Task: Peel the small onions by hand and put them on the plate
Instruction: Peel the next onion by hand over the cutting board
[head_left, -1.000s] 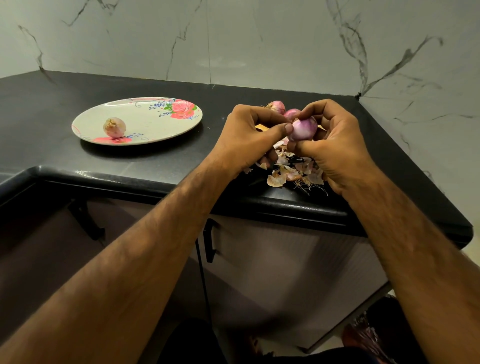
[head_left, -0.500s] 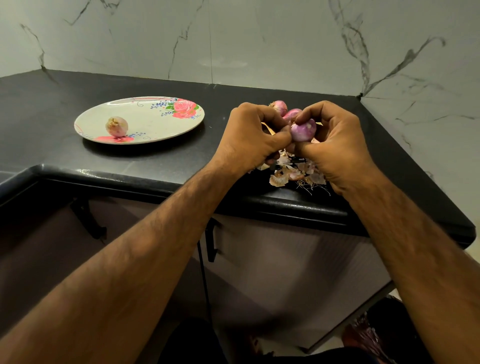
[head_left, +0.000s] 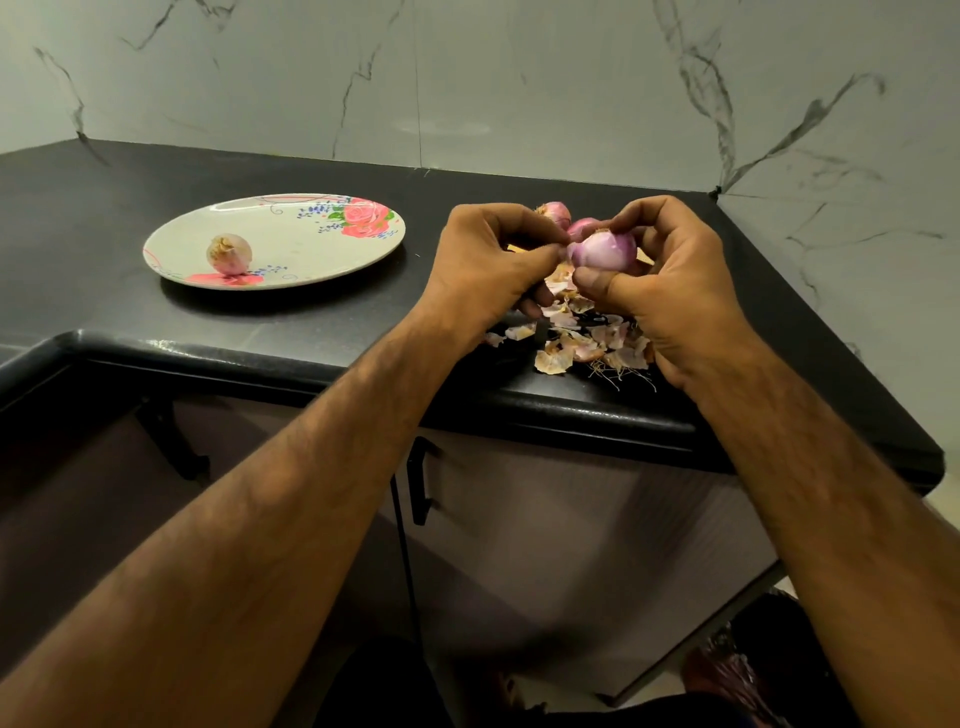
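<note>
Black counter (head_left: 337, 322); right hand (head_left: 680, 291) holds onion (head_left: 605, 252)

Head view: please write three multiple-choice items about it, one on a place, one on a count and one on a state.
1. Where is the plate?
A. On the counter, left of the left hand.
B. At the far right corner.
C. On the floor.

2. How many onions lie on the plate?
A. None.
B. One.
C. Three.

3. What is the right hand doing?
A. Resting flat.
B. Holding a knife.
C. Holding an onion.

Answers:
1 A: the plate sits at the left, apart from both hands.
2 B: a single pale onion lies on it.
3 C: its thumb and fingers curl round the onion, and the left hand pinches the onion's end.
</note>
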